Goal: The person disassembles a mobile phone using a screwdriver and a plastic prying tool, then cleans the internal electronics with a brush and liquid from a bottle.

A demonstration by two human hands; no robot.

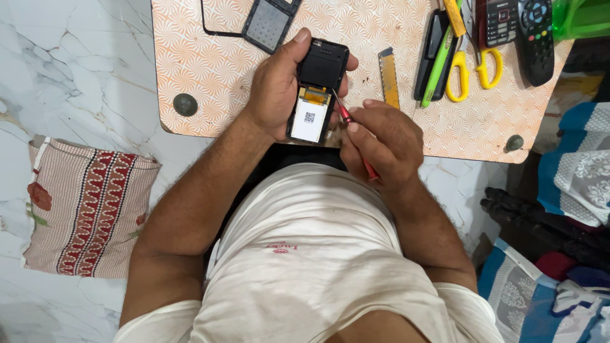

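Note:
My left hand grips a small black phone with its back cover off, held over the near edge of the patterned table. A white-labelled battery or module and an orange flex strip show inside it. My right hand is shut on a thin red-handled screwdriver. Its tip touches the phone's right edge, close beside the orange strip.
On the table lie a black phone cover and frame, a yellow-handled blade, pens and tools, yellow scissors, another phone and a remote control. A patterned cushion lies on the marble floor at left; folded cloths at right.

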